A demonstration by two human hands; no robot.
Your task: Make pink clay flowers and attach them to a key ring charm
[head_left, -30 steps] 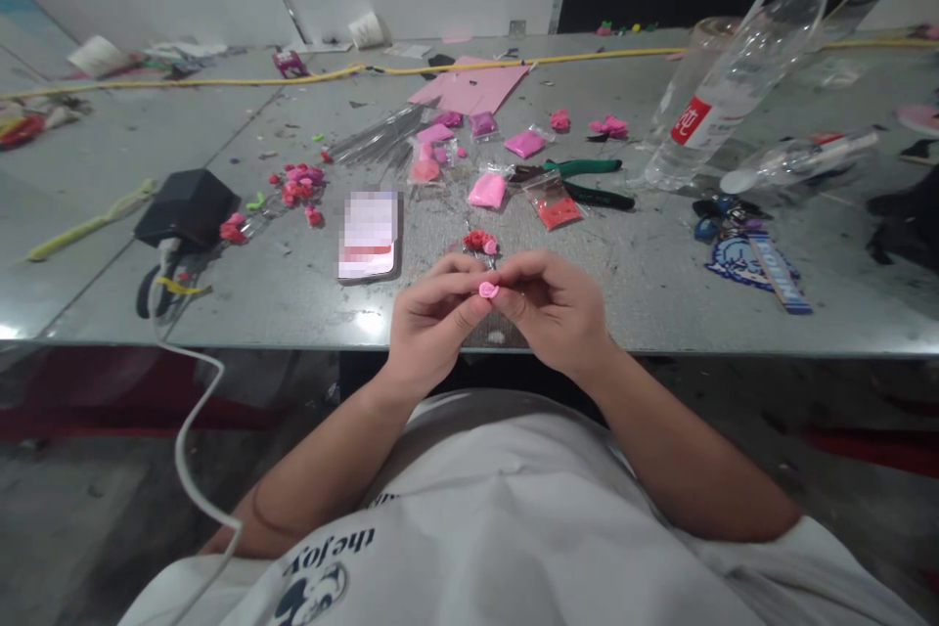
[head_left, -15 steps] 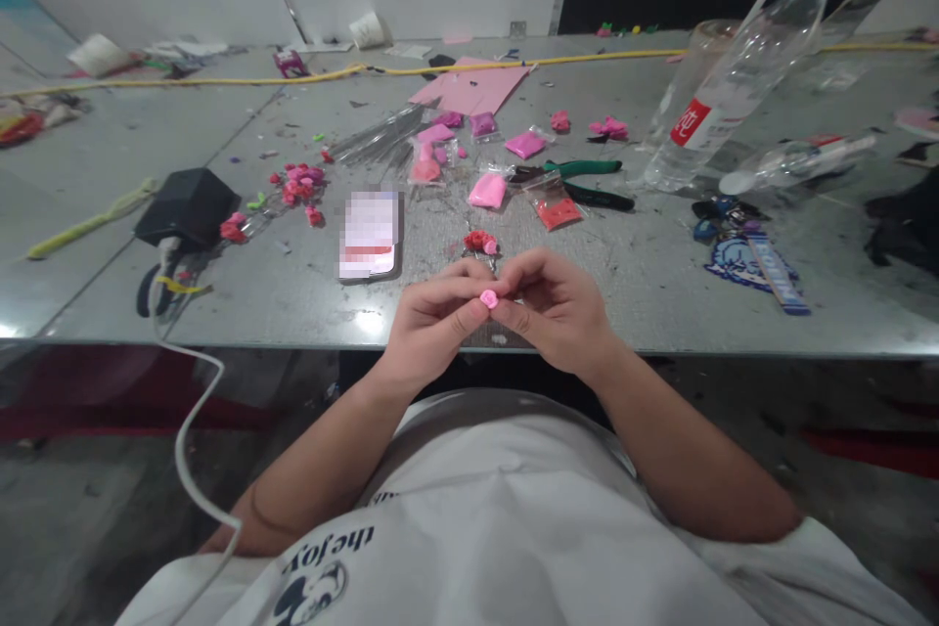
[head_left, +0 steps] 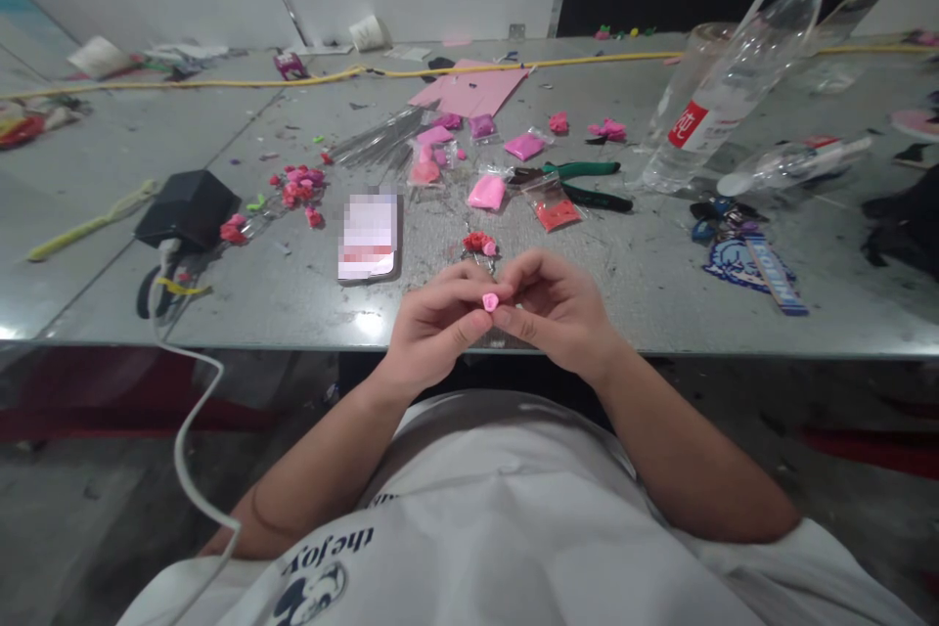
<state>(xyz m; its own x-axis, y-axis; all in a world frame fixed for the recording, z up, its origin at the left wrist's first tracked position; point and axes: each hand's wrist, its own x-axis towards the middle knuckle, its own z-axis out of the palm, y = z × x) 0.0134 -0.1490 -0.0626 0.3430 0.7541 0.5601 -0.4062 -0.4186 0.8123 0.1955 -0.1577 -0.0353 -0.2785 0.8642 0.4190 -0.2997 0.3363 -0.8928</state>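
A small pink clay flower [head_left: 490, 301] sits between the thumbs and fingertips of both hands, above the table's front edge. My left hand [head_left: 438, 321] pinches it from the left, and my right hand [head_left: 558, 315] closes on it from the right. Just beyond my fingertips lies a little cluster of red and pink clay flowers [head_left: 480, 243] on thin wire. Farther back are an opened-looking bag of pink clay [head_left: 487, 192] and a bag of red clay [head_left: 556, 210]. Pliers with green and black handles [head_left: 591, 169] rest beside these bags.
A phone [head_left: 368, 237] lies left of my hands. Further left are more clay flowers [head_left: 302, 184] and a black adapter [head_left: 187, 205] with a white cable. A tilted-looking plastic bottle [head_left: 740, 88] stands right. Behind are wire stems [head_left: 381, 139] and a yellow cord [head_left: 411, 70].
Both hands stay in nearly the same place. The thumbs have shifted slightly around the pink clay flower, which now shows a little differently between them.
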